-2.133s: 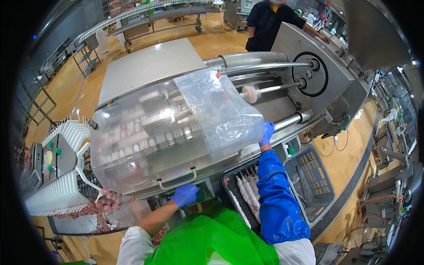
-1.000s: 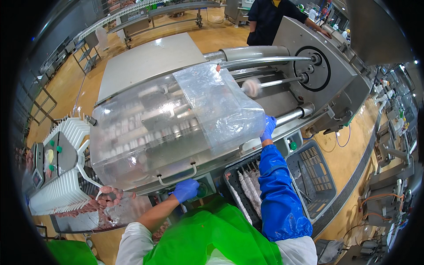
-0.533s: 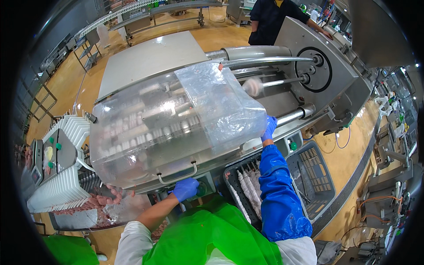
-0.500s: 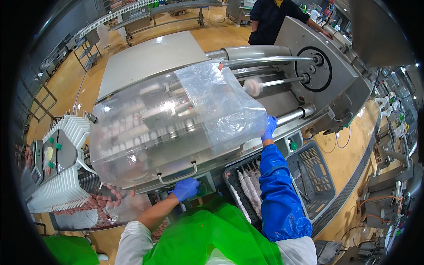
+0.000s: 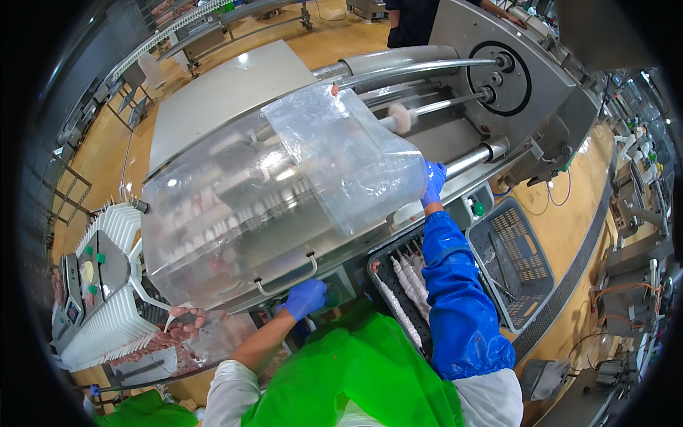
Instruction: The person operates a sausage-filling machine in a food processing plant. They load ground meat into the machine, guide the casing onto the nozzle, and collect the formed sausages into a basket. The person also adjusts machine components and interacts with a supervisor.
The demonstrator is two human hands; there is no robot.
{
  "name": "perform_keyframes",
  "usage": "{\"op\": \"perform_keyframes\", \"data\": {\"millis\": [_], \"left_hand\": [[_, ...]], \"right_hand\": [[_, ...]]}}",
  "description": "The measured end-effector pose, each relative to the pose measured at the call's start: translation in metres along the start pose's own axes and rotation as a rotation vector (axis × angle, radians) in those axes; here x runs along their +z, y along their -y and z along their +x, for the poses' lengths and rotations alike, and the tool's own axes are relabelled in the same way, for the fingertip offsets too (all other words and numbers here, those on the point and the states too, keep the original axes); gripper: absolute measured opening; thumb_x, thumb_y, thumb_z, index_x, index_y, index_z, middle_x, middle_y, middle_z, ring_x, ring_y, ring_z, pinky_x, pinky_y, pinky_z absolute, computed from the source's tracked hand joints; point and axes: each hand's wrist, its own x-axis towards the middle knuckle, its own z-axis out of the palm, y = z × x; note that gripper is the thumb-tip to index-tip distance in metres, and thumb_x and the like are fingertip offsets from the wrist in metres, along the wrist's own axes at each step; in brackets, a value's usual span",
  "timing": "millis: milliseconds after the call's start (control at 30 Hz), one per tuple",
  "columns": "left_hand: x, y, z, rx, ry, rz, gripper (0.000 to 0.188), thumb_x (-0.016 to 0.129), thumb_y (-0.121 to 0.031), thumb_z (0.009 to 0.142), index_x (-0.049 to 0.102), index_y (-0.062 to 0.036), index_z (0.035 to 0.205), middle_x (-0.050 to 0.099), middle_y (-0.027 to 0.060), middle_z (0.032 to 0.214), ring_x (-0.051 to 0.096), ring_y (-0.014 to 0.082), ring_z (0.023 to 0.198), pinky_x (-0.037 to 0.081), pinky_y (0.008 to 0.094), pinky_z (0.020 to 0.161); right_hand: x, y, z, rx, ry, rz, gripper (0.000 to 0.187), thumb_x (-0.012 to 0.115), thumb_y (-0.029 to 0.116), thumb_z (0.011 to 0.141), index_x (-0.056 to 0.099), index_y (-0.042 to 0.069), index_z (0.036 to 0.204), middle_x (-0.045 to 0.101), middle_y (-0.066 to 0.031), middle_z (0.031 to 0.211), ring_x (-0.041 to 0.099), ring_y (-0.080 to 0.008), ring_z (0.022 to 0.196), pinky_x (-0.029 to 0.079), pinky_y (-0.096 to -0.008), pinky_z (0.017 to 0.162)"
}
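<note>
Toward two o'clock the blue-gloved right hand (image 5: pixel 434 183) is touching the edge of the clear wrinkled plastic sheet (image 5: pixel 356 160), which is lying at twelve o'clock over the transparent box-shaped cover (image 5: pixel 206 213). At seven o'clock the blue-gloved left hand (image 5: pixel 306 299) is showing just below the curved metal handle (image 5: pixel 290 286). Whether any fingers are pinching or spreading, I cannot tell.

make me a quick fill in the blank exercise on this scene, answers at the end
1. The left hand and right hand are gloved in ____.
2. The hand nearer the clear plastic sheet is the ____ one.
3. The person's apron is ____.
4. At the picture's left, pink sausages are by a row of ____ hangers.

Missing words: blue; right; green; white.
</note>
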Motion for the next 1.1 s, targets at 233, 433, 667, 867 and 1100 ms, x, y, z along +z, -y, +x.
{"op": "perform_keyframes", "data": {"millis": [233, 433, 667, 867, 1100], "left_hand": [[0.014, 0.008, 0.003, 0.0, -0.042, 0.003, 0.017, 0.064, -0.026, 0.076, 0.072, -0.0111, 0.08, 0.068, 0.0171, 0.082, 0.066, 0.0387, 0.078, 0.051, 0.0501, 0.066], [0.018, 0.01, 0.005, -0.01, -0.061, -0.01, 0.019, 0.067, -0.031, 0.077, 0.072, -0.0128, 0.077, 0.068, 0.0153, 0.08, 0.066, 0.0372, 0.077, 0.05, 0.0493, 0.064], [0.015, 0.009, 0.004, 0.032, -0.094, -0.006, 0.021, 0.067, -0.032, 0.077, 0.071, -0.0114, 0.077, 0.067, 0.0161, 0.078, 0.065, 0.038, 0.076, 0.049, 0.0499, 0.063], [0.019, 0.011, 0.005, 0.011, -0.08, -0.011, 0.023, 0.069, -0.034, 0.077, 0.071, -0.0112, 0.077, 0.067, 0.0165, 0.077, 0.065, 0.0384, 0.075, 0.049, 0.0505, 0.064], [0.009, 0.006, 0.002, -0.002, -0.063, -0.033, 0.025, 0.069, -0.036, 0.078, 0.071, -0.0106, 0.079, 0.066, 0.018, 0.078, 0.065, 0.0395, 0.076, 0.049, 0.0517, 0.065]], "right_hand": [[0.001, 0.0, 0.0, -0.006, -0.044, 0.045, 0.021, 0.057, 0.03, 0.083, 0.074, 0.026, 0.094, 0.069, -0.0093, 0.073, 0.067, -0.0251, 0.077, 0.037, -0.0409, 0.093], [0.003, -0.002, -0.001, -0.002, -0.042, 0.067, 0.021, 0.056, 0.03, 0.083, 0.073, 0.025, 0.094, 0.069, -0.0084, 0.073, 0.067, -0.0248, 0.078, 0.037, -0.0408, 0.093], [0.006, -0.005, 0.0, -0.024, -0.061, 0.058, 0.022, 0.055, 0.029, 0.084, 0.073, 0.024, 0.096, 0.069, -0.0079, 0.075, 0.066, -0.0236, 0.078, 0.037, -0.0405, 0.092], [0.025, -0.017, 0.001, -0.036, -0.086, 0.076, 0.023, 0.055, 0.027, 0.083, 0.072, 0.024, 0.097, 0.069, -0.0072, 0.076, 0.066, -0.023, 0.079, 0.037, -0.0402, 0.092], [0.05, -0.037, 0.005, -0.014, -0.085, 0.208, 0.018, 0.05, 0.023, 0.087, 0.068, 0.02, 0.089, 0.068, -0.0051, 0.076, 0.064, -0.021, 0.08, 0.036, -0.0402, 0.094]]}}
